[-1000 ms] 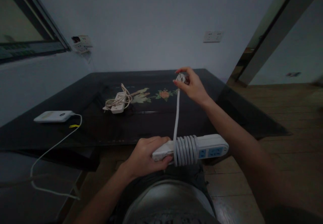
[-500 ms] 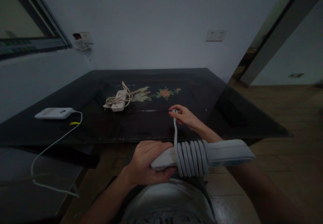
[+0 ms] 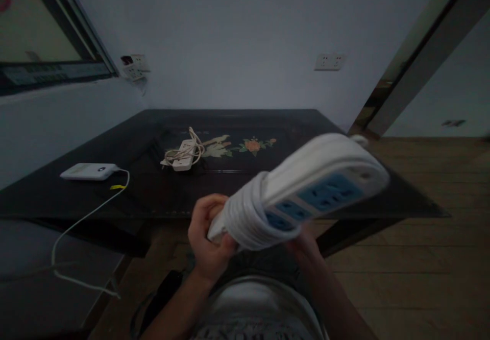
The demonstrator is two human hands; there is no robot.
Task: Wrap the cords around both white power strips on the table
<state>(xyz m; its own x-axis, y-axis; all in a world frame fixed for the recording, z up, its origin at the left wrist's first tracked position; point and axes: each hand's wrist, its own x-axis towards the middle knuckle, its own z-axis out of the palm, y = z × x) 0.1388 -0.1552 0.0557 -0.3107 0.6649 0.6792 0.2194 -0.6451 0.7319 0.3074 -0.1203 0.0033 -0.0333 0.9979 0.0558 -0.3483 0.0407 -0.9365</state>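
In front of me a white power strip (image 3: 298, 169) is held up at a slant, its far end raised to the right and its blue socket face turned toward me. Its thick pale cord (image 3: 245, 212) is wound in several turns around the near part. My left hand (image 3: 209, 230) is closed around the strip's near end, thumb below and fingers over the far side. Beneath the coils is my right hand (image 3: 306, 245), blurred and mostly covered by the strip, so its fingers cannot be seen.
On the dark table (image 3: 153, 197) lies a smaller power strip (image 3: 184, 155) with its cord bundled on it. A white power bank (image 3: 90, 171) sits at the left, its cable (image 3: 72, 227) hanging over the front edge. Wall sockets (image 3: 329, 62) are behind.
The wrapped power strip has been raised and turned so its socket face shows. My right hand has left the cord's end above the table and dropped beneath the strip.
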